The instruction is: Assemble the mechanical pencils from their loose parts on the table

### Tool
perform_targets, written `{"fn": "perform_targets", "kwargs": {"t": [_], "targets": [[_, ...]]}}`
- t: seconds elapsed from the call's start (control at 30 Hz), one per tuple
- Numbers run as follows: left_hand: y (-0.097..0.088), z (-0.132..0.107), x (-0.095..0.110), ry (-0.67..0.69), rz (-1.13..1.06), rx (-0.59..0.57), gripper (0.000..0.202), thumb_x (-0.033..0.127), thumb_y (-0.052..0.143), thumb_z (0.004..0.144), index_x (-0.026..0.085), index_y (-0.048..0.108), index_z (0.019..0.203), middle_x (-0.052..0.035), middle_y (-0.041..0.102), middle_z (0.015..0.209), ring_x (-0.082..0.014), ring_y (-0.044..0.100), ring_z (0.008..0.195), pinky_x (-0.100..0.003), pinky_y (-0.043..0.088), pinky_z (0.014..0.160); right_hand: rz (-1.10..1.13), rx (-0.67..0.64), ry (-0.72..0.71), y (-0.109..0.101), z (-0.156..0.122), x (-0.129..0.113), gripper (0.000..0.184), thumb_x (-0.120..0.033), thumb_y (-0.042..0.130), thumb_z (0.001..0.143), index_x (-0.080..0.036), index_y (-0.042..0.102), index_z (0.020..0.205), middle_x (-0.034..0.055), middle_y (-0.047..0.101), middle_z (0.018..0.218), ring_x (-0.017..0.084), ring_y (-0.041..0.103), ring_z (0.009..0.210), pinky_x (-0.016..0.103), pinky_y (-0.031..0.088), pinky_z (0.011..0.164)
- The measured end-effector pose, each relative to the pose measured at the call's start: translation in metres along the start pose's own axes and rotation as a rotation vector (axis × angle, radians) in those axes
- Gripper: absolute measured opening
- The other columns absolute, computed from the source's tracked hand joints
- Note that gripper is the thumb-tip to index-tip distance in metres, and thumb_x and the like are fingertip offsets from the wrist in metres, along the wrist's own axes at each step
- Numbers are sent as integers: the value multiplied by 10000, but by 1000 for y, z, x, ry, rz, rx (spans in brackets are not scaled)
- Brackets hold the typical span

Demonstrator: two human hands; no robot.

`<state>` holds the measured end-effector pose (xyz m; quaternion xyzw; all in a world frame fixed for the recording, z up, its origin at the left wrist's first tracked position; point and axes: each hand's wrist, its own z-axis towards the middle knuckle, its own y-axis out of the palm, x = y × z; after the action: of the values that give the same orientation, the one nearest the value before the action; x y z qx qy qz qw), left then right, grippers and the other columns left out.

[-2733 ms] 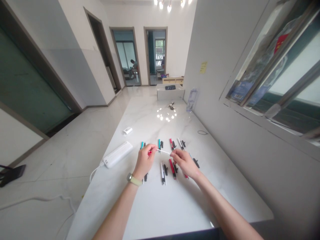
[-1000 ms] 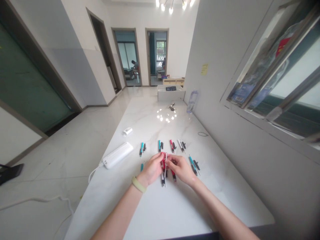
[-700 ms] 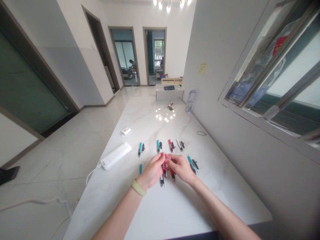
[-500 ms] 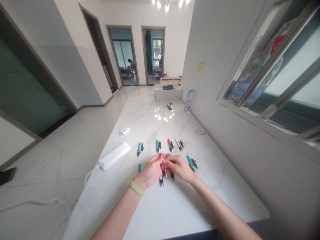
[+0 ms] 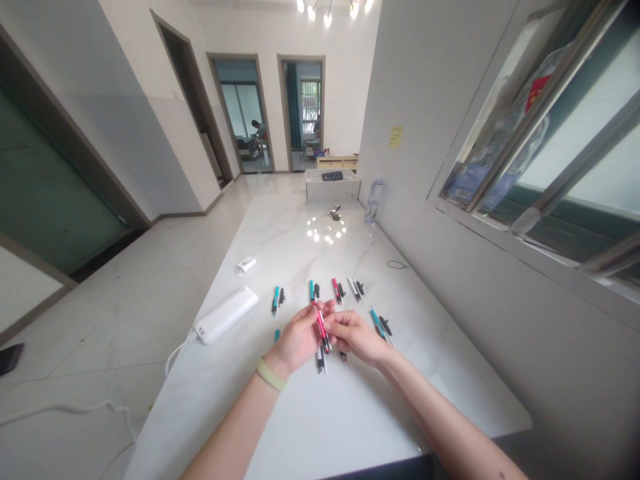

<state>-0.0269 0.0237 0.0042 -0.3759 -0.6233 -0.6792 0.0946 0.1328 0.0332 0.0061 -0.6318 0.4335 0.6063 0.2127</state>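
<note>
Above the table, my left hand (image 5: 299, 337) is closed on a red pen (image 5: 321, 325) with a black end, the pen pointing away from me. My right hand (image 5: 353, 333) pinches at the pen's lower half from the right, thumb and forefinger together; fine parts between the fingers are too small to make out. Below the hands lies a white and black pen (image 5: 321, 361), partly covered. Taken-apart pens with black caps rest around: a teal one (image 5: 276, 300), another teal one (image 5: 312, 289), a red one (image 5: 336, 289), a white one (image 5: 355, 288) and a teal one at right (image 5: 377, 321).
A white power strip (image 5: 227, 315) with a cord and a white adapter (image 5: 246, 265) lie at left. Farther back are keys (image 5: 335, 213), a clear bottle (image 5: 375, 200), a black loop (image 5: 397, 265) and a white box (image 5: 320, 190) bearing a phone. A wall borders the right.
The red pen now shows more of its length between my hands, its top resting across my left fingers. My left fingers have loosened slightly. The view has shifted a little.
</note>
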Motion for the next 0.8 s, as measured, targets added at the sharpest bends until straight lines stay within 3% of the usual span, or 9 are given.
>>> {"fn": "perform_targets", "kwargs": {"t": [0.1, 0.3, 0.5, 0.63, 0.73, 0.8], "targets": [[0, 0, -1, 13, 13, -9, 91, 278, 631, 876, 189, 609, 881, -88, 624, 1199, -231, 558, 1158, -327, 503, 838, 61, -31, 15, 2, 0, 0, 328, -470, 690, 782, -156, 597, 762, -48, 530, 582, 38, 268, 403, 215, 140, 409], [2, -1, 0, -12, 80, -32, 115, 304, 601, 892, 194, 612, 924, -94, 613, 1187, -228, 604, 1031, -295, 513, 679, 30, -44, -2, 2, -1, -1, 351, -498, 669, 799, -167, 562, 752, -52, 516, 587, 45, 273, 416, 219, 148, 416], [5, -1, 2, 37, 153, 24, 149, 286, 603, 890, 167, 657, 963, -93, 642, 1067, -213, 584, 1028, -310, 498, 807, -87, 7, -62, 1, 1, 2, 408, -550, 621, 823, -173, 528, 699, -38, 513, 606, 55, 266, 444, 225, 171, 437], [3, -1, 2, 22, 184, 19, 220, 296, 570, 907, 167, 642, 1070, -106, 637, 1069, -224, 581, 1016, -308, 480, 761, -65, 7, -70, 4, 0, 1, 396, -542, 642, 810, -174, 536, 708, -33, 507, 605, 58, 269, 447, 222, 171, 434], [-1, 0, 3, 35, 162, 35, 239, 280, 559, 902, 177, 624, 1108, -107, 626, 1114, -228, 563, 1059, -306, 453, 791, -55, 43, -82, -11, -1, -8, 387, -529, 648, 805, -174, 532, 700, -39, 486, 588, 55, 265, 436, 220, 158, 424], [-4, 0, 5, 43, 146, 72, 236, 265, 556, 891, 180, 626, 1100, -102, 622, 1123, -220, 543, 1094, -295, 432, 815, -103, 154, -110, -38, 1, -17, 354, -507, 642, 806, -175, 548, 727, -44, 480, 582, 53, 246, 420, 222, 147, 412]]}}
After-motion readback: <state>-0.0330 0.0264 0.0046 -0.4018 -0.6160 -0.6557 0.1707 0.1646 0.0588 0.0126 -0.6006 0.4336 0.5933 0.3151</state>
